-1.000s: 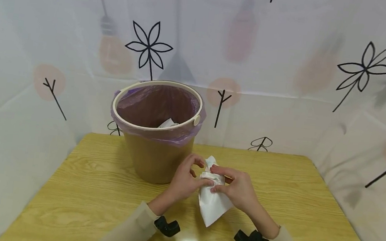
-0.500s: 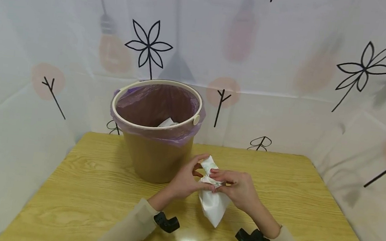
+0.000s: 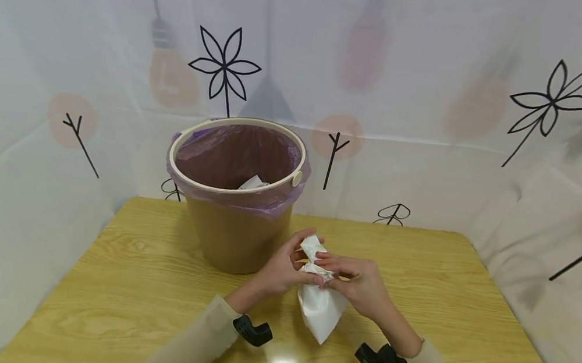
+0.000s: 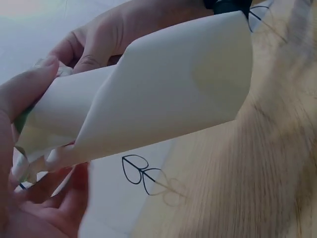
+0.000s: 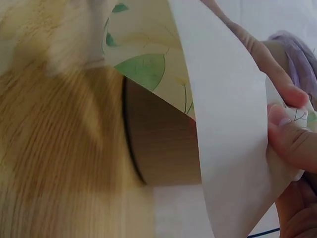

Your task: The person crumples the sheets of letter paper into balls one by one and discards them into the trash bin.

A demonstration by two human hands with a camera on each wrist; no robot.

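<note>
A sheet of paper, white on one side, is bunched at its middle between my two hands over the table. Its lower part flares to a point towards me, and a short twisted end sticks up beyond the fingers. My left hand holds the bunched part from the left, thumb across the front. From the right, my right hand pinches the same part with thumb and fingers. In the left wrist view the paper curls like a loose cone. Green leaf print shows inside the paper in the right wrist view.
Behind my left hand stands a brown bin with a cream rim and a purple liner. Crumpled white paper lies inside. The wooden table ends at a patterned cloth.
The paper's upper end has tipped left, and my left fingers have moved up around it. Its lower part has drawn narrower. My right hand keeps its pinch. The bin has not moved.
</note>
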